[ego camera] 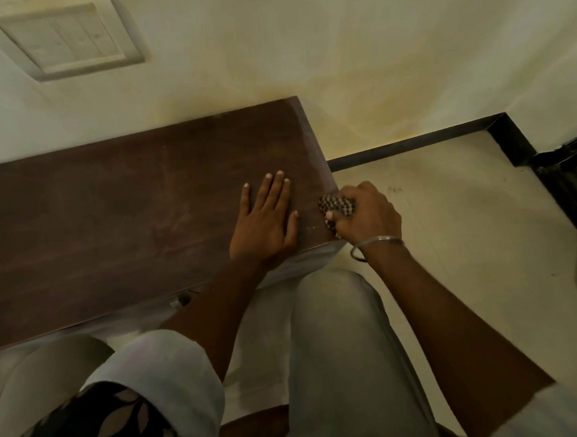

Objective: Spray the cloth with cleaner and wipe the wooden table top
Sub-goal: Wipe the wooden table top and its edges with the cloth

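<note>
The dark wooden table top (119, 213) fills the left and middle of the head view, set against a pale wall. My left hand (265, 219) lies flat on its right part with the fingers straight and spread. My right hand (363, 212) grips a bunched checked cloth (337, 206) at the table's right edge, near the front corner. Most of the cloth is hidden inside the fist. No cleaner bottle is in view.
A switch plate (65, 39) is set in the wall at the upper left. A black skirting strip (443, 136) runs along the floor on the right, ending at a dark frame (569, 183). My knees in light trousers (336, 332) are right below the table's front edge.
</note>
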